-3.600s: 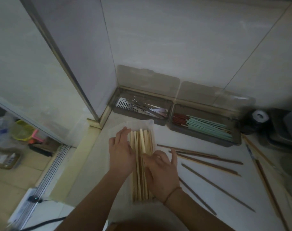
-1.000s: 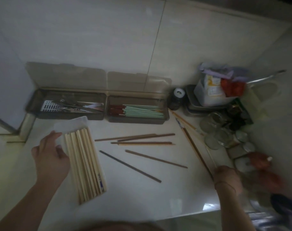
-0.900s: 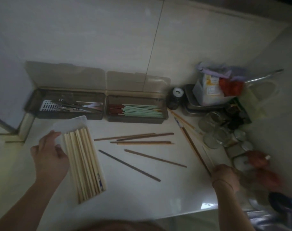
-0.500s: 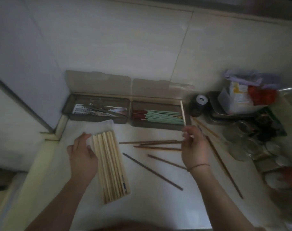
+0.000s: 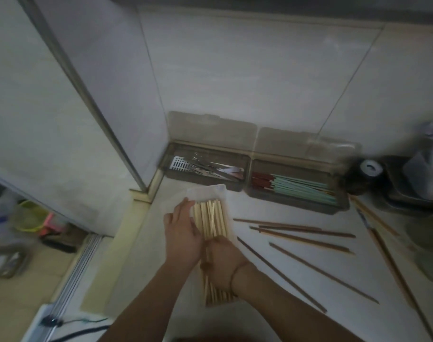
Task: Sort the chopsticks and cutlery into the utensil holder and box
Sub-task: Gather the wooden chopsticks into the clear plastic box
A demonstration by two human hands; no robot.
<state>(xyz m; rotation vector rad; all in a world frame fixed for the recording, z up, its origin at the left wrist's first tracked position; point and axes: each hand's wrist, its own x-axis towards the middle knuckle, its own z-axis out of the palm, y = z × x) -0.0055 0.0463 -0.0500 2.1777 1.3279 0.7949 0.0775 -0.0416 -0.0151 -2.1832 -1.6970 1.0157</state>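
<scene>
Two bare hands meet over a bundle of pale wooden chopsticks point(image 5: 211, 219) lying on a light counter point(image 5: 272, 299). The left hand point(image 5: 182, 236) lies along the left side of the bundle, fingers straight and together, pressing against the sticks. The right hand point(image 5: 224, 264) covers the middle of the bundle from the right, with a thin band round its wrist; its fingers bend over the sticks, but whether they grip the bundle or only press on it cannot be told. One pale stick lies slanted across the others just beyond the right hand's fingers. The far tips of the bundle rest on a sheet of clear plastic wrap point(image 5: 206, 191).

To the right of the right hand, several dark brown chopsticks point(image 5: 301, 234) lie loose and scattered on the counter, apart from one another.

Beyond both hands, against the tiled wall, sit two open smoky plastic boxes side by side. The left box point(image 5: 171, 157), straight ahead of the left hand, holds metal cutlery point(image 5: 205, 166). The right box point(image 5: 338, 204), ahead and to the right of the right hand, holds pale green chopsticks point(image 5: 304, 187) with dark red ends. Farther right, blurred containers crowd the counter's edge.
</scene>
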